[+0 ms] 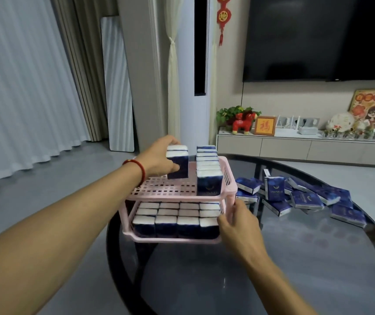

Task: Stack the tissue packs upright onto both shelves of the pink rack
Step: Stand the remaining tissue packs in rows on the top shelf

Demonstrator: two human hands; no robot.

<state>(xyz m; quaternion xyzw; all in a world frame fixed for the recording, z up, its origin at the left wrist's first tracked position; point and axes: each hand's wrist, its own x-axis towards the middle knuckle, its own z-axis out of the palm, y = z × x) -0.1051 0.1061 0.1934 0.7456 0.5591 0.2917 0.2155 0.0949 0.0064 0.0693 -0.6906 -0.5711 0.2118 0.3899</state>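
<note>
Left hand [159,159] grips a small stack of dark-blue tissue packs [177,161] above the pink plastic two-shelf rack [177,189]; right hand [238,223] holds the rack's post at 3 o'clock on the dark glass worktop [295,258].

A dark round glass table [295,258] is seen on grey floor. Behind it, a black television [318,37] is mounted above a low cabinet [295,148] carrying a red toy horse [242,123].

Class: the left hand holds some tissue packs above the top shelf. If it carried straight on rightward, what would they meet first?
Probably the upright row of packs along the top shelf's right side; the left hand holds its tissue packs beside them, though depth is unclear.
</note>
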